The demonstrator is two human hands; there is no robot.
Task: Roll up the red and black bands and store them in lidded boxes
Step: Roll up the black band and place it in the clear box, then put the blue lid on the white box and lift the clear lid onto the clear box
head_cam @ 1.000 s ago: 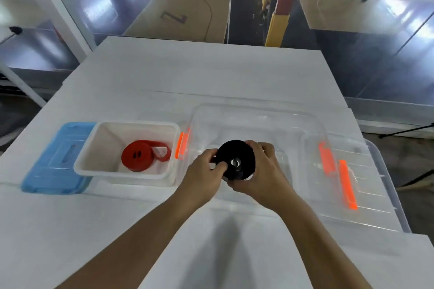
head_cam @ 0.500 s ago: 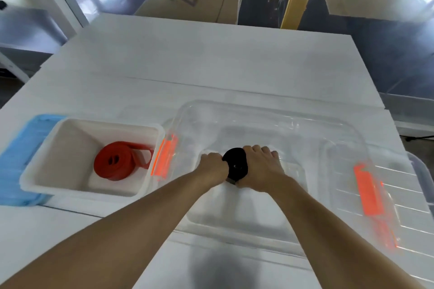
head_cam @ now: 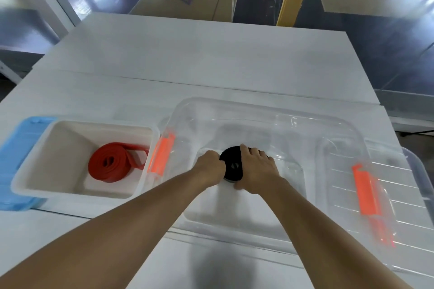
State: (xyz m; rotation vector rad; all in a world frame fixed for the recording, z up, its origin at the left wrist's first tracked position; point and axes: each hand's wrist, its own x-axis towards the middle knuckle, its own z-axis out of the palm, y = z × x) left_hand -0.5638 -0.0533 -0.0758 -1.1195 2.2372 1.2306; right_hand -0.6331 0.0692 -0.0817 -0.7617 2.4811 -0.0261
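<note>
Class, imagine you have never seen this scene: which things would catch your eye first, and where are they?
Both hands, left hand and right hand, grip a rolled black band low inside the clear box at centre. To the left, a coiled red band lies in the white box, with bright orange latches on the clear box's sides.

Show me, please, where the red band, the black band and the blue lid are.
red band (head_cam: 110, 164): head view, on the coil's top.
black band (head_cam: 232, 164): head view, on the roll's face.
blue lid (head_cam: 14, 145): head view, on its exposed left part.
</note>
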